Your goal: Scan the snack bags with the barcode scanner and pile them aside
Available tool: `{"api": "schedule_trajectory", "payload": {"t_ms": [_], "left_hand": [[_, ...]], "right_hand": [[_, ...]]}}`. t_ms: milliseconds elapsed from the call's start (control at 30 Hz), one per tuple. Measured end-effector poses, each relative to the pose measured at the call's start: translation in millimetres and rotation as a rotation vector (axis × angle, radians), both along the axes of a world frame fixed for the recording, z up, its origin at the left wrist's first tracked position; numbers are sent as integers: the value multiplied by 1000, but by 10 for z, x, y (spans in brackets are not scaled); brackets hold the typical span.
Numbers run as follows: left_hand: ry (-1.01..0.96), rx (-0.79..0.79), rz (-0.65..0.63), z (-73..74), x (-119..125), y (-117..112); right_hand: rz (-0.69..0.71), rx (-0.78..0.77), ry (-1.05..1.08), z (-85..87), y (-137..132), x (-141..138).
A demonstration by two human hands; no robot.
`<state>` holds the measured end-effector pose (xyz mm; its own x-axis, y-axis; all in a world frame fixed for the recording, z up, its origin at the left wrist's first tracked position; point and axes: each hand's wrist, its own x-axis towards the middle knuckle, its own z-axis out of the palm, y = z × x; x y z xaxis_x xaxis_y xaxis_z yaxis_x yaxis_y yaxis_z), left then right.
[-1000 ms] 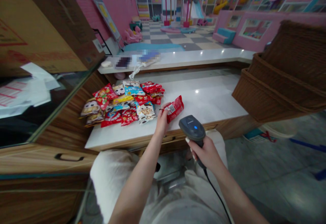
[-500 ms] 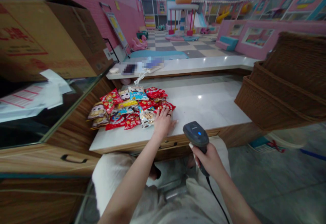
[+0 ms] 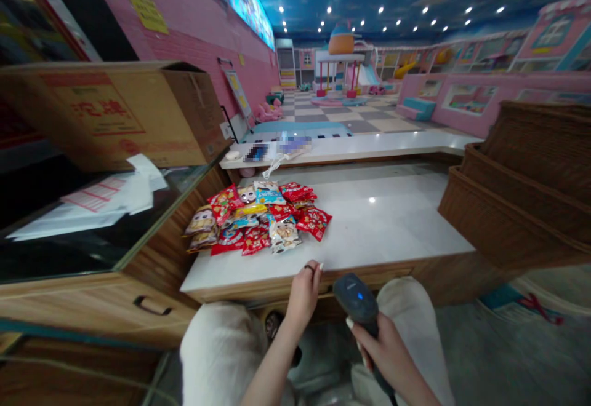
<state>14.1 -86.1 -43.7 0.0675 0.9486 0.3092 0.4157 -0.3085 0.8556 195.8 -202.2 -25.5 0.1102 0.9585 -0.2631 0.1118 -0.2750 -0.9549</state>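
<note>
The left hand point(image 3: 303, 295) has pulled back from the pile and now sits at the near edge of the white surface point(image 3: 383, 227). The red snack packet point(image 3: 314, 221) it held before now lies at the right end of the pile. From where I watch, that left hand looks open and empty, with a ring point(image 3: 309, 267) on one finger and its fingertips just at the edge.

The right hand point(image 3: 388, 357) is closed tight around a black barcode scanner point(image 3: 355, 298), and a small blue light point(image 3: 359, 296) glows on top. The scanner's head points up and away from me, just to the right of the left hand.

The pile of snack packets point(image 3: 258, 218) lies on the surface, a little way in from the near edge and up and to the left of both hands. It is long from left to right, and its long side runs along that edge. The left hand is the nearer one, and the red packet is the part of the pile closest to it. The right hand is farther off. A brown cardboard box point(image 3: 115, 117) stands to the left, and woven wicker baskets point(image 3: 521, 191) stand to the right.
</note>
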Motion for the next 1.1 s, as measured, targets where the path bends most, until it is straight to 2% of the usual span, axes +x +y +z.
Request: {"api": "schedule_trajectory", "payload": {"t_ms": [100,167,267,333,400,467,533,700,833,900,1000,1100], "left_hand": [[-63,-52,-45,134,-21,70],[-96,-17,-25,312,-66,104],[-46,275,99,741,-172,96],[60,500,223,1083,-252,43],[210,624,313,1387,-327,-32],[336,684,354,1593,-389,-112],[419,711,349,1691,-439,-181],[478,735,367,1734,-510,-280],[388,730,329,1690,-513,-267],[274,697,278,1565,-512,-228],[148,535,214,1245,-516,-133],[224,384,174,914,-485,25]], "right_hand": [[14,8,1,74,9,26],[22,21,8,121,14,66],[-1,38,15,161,3,106],[-15,49,14,163,-15,121],[6,57,14,149,-34,138],[45,53,21,136,-50,158],[59,52,28,141,-59,169],[14,65,10,250,-53,143],[41,63,13,283,-25,177],[56,58,18,255,-15,214],[52,53,25,199,-9,257],[49,39,30,166,-4,274]]}}
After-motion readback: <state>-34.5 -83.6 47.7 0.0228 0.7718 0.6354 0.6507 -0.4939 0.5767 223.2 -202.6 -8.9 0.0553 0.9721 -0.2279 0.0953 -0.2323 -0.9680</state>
